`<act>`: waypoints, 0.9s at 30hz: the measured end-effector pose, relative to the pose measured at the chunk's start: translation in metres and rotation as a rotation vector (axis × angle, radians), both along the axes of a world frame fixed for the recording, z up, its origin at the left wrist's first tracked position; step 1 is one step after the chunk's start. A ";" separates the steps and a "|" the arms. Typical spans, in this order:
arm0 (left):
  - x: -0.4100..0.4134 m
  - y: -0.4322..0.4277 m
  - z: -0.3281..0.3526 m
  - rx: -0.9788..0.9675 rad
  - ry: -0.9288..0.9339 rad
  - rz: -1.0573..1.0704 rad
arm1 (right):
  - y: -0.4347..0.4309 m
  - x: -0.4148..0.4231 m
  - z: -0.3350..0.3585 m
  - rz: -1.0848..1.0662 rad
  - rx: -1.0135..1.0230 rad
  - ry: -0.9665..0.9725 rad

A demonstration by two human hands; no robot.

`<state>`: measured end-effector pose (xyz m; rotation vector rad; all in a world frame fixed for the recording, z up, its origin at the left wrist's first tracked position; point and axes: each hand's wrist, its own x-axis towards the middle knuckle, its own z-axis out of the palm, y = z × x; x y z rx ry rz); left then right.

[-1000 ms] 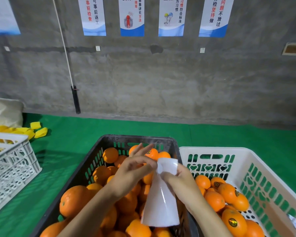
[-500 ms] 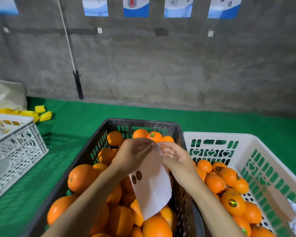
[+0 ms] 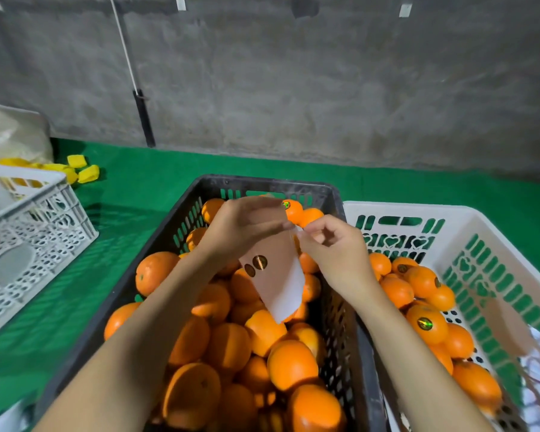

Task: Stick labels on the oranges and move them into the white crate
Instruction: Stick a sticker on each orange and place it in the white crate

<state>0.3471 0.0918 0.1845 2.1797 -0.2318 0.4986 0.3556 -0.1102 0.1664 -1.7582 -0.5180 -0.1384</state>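
Gripping the label sheet (image 3: 275, 275) at frame centre, left hand (image 3: 243, 226) steadies it as right hand (image 3: 334, 247) pinches its top edge; a hasty peel could crease the labels (image 3: 259, 262)

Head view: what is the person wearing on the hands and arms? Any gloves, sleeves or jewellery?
Nothing is worn. The left hand and right hand are bare, with no gloves, rings or watch showing. The left arm and right arm are uncovered down to the frame's lower edge, with no sleeve in view.
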 end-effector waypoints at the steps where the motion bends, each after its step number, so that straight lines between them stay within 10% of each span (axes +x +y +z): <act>1: 0.001 0.005 0.002 -0.003 0.024 0.006 | 0.001 -0.001 0.000 -0.024 -0.021 0.001; 15: 0.004 0.022 0.003 -0.396 -0.111 0.418 | -0.023 -0.067 -0.013 0.300 -0.853 -0.302; 27: -0.059 -0.001 -0.032 0.164 -0.153 0.422 | -0.017 -0.073 -0.006 0.404 -1.135 -0.289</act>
